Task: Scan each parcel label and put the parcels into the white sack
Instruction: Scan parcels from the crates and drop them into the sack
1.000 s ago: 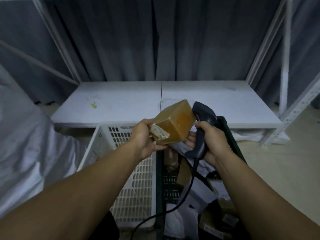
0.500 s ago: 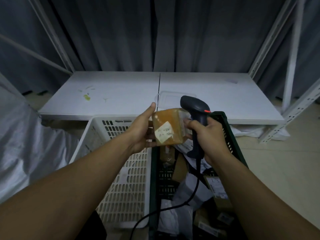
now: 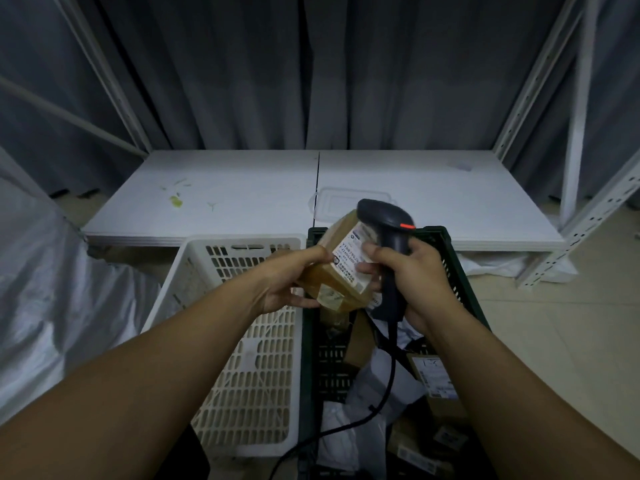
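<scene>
The white sack (image 3: 45, 289) is seen slumped at the far left, well apart from the brown parcel (image 3: 329, 292). The parcel is held over the dark crate (image 3: 431, 232), gripped by the left hand's (image 3: 287, 282) curled fingers, while the scanner (image 3: 384, 220) is clasped in the right hand (image 3: 419, 271). For a clean read, the scanner should be drawn back and aimed squarely at the white label (image 3: 349, 265), with the right thumb lifted clear; the parcel is judged to be a small box wrapped in glossy brown tape.
</scene>
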